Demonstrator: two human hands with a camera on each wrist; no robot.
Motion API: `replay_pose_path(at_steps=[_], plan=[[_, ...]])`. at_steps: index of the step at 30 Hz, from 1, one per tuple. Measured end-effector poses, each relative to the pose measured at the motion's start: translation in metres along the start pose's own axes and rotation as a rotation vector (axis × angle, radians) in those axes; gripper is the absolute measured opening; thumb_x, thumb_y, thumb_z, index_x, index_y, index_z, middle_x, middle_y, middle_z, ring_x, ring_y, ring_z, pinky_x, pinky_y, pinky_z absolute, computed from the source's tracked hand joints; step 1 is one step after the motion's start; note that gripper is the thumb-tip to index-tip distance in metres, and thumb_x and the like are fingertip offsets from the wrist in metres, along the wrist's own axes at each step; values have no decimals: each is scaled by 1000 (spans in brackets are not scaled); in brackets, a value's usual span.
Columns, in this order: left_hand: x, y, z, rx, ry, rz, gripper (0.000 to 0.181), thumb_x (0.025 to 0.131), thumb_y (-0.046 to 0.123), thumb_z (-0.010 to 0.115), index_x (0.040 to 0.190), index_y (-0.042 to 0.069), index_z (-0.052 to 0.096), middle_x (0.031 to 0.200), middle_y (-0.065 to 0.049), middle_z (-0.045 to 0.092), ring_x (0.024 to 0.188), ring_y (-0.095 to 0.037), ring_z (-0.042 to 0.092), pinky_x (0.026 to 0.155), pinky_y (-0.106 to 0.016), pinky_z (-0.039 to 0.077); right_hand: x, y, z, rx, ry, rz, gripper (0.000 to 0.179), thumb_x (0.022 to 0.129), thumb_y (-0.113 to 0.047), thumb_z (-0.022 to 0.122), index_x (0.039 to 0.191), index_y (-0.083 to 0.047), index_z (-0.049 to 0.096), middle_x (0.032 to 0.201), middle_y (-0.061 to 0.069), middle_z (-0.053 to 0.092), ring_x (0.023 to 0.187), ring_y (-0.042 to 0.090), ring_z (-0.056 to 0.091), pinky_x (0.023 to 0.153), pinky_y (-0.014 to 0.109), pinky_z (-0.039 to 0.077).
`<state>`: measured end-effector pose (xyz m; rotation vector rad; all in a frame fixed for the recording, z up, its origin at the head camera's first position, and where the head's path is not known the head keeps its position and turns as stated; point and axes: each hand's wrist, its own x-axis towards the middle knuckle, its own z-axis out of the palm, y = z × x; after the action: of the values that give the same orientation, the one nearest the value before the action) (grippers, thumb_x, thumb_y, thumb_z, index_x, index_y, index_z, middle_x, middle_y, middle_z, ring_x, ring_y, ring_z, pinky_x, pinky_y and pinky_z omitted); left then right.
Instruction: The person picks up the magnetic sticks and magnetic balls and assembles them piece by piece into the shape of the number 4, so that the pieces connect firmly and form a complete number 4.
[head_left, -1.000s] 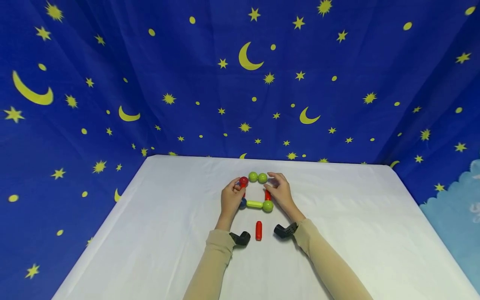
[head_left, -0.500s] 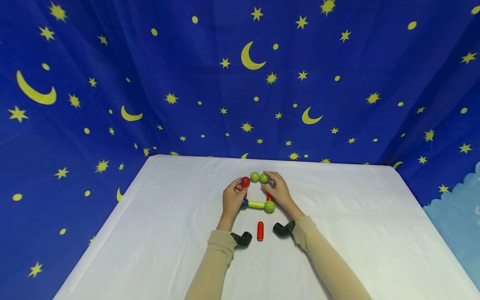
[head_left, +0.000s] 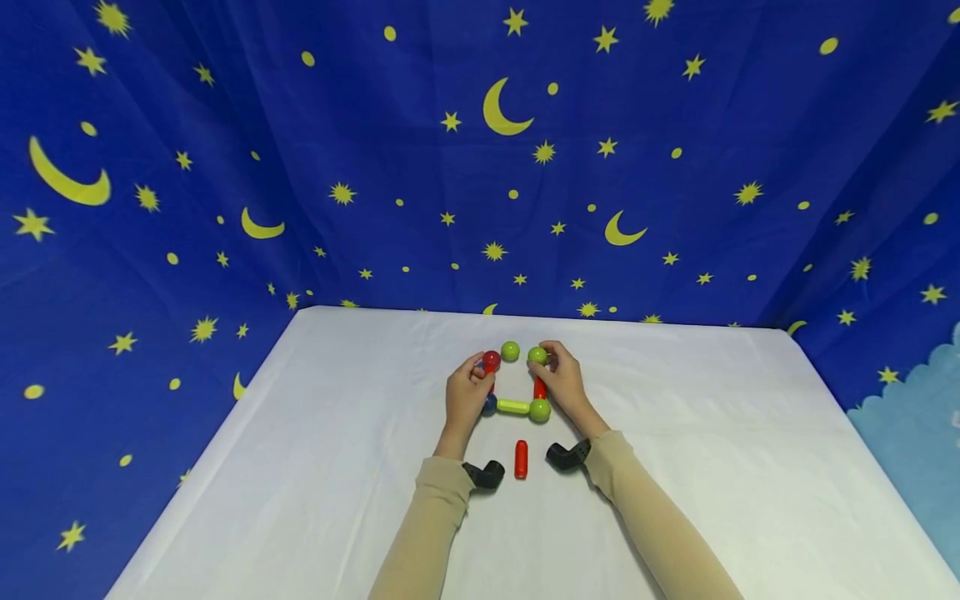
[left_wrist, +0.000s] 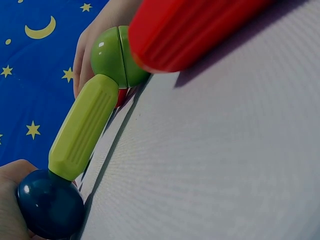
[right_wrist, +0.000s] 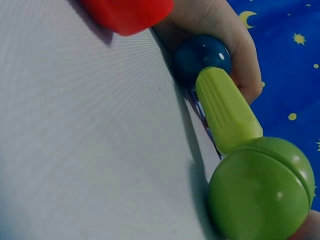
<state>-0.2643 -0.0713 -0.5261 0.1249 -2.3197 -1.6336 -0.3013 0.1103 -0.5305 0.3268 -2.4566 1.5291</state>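
Observation:
In the head view, toy rods and balls form a squarish shape. My left hand [head_left: 463, 402] grips its left side, at the red ball [head_left: 491, 361] and the red rod below it, partly covered by the thumb. A dark blue ball [left_wrist: 51, 204], a yellow-green rod [head_left: 513, 407] and a green ball [right_wrist: 260, 192] make up the near side. From that green ball another red rod [head_left: 540, 388] runs away along the right side. My right hand [head_left: 566, 385] pinches a second green ball [head_left: 537, 356] at that rod's far end. A third green ball [head_left: 510, 351] sits between the two far corners.
A loose red rod [head_left: 521, 460] lies on the white tabletop [head_left: 300, 483], between the black wrist cameras. A blue curtain [head_left: 390, 150] with yellow stars and moons hangs behind the table's far edge.
The right hand has closed on the right-hand green ball and drawn it right, away from the third green ball, to the red rod's far end. The left hand keeps its hold.

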Motion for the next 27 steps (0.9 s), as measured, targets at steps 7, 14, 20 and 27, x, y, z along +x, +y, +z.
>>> replay_pose_path(at_steps=[7,14,20,27], plan=[[1,2,0,14,-4,4,41,81,8,67,122,5,64,78,-7,61,60,-4,48,55,-16,41,-3,-3,-3,12,56,23,36,83,-7,69,116,2,58,110,21,62,76,14,51,67,17,40],[0,2,0,28,22,46,40,79,7,68,118,3,66,75,-10,63,59,-4,48,57,-16,41,-11,-3,-5,-4,76,22,35,83,-7,68,116,2,58,112,20,62,72,12,51,64,17,41],[0,1,-1,24,16,32,40,80,7,68,120,4,65,75,-9,62,59,-5,48,56,-16,41,-19,-5,-4,-28,77,15,37,84,-7,68,118,2,58,113,19,62,72,10,51,63,17,42],[0,1,-1,14,2,28,41,80,8,67,121,3,64,76,-9,62,60,-6,49,56,-17,42,-20,-8,-6,93,88,58,38,83,-4,69,119,4,57,115,20,61,70,6,50,60,13,41]])
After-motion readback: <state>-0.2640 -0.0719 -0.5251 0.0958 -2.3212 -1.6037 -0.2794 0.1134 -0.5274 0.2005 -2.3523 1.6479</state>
